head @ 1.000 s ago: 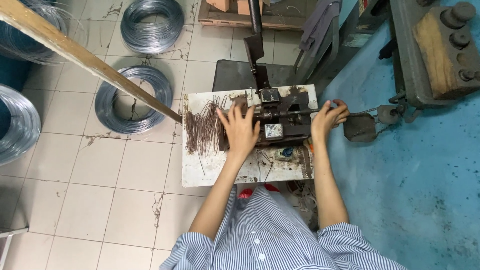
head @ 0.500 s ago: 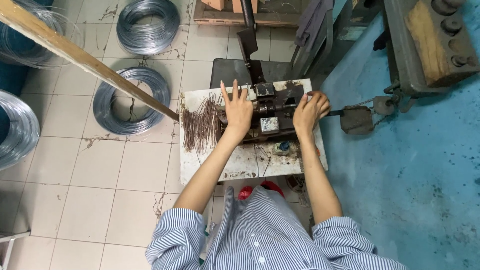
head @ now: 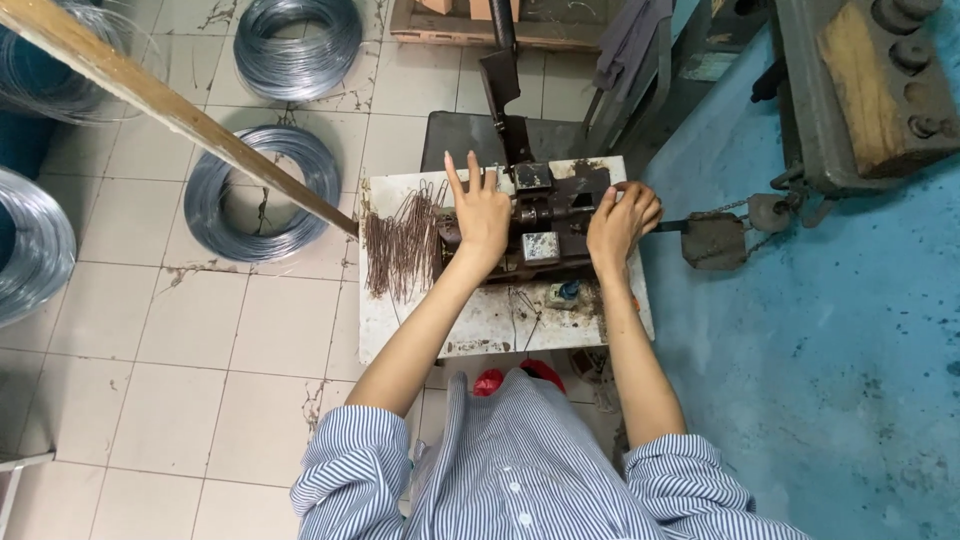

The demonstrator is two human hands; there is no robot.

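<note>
A dark metal bench machine [head: 545,225] sits on a small worn white table [head: 480,325]. My left hand [head: 480,215] rests on the machine's left side with its fingers spread and pointing away from me, beside a pile of thin brown cut wires [head: 400,245]. My right hand [head: 622,218] is curled around the machine's right end, where a dark rod [head: 672,226] leads out to a hanging metal weight [head: 715,240]. An upright dark lever [head: 500,70] rises behind the machine.
Grey wire coils lie on the tiled floor at left [head: 262,192], top [head: 296,35] and far left [head: 30,245]. A wooden pole [head: 170,105] slants across toward the table. A heavy green machine [head: 860,90] stands on the blue floor at right.
My right hand has moved in from the table's right edge onto the machine's right end. My left hand stays on the machine, its fingers now raised and spread.
</note>
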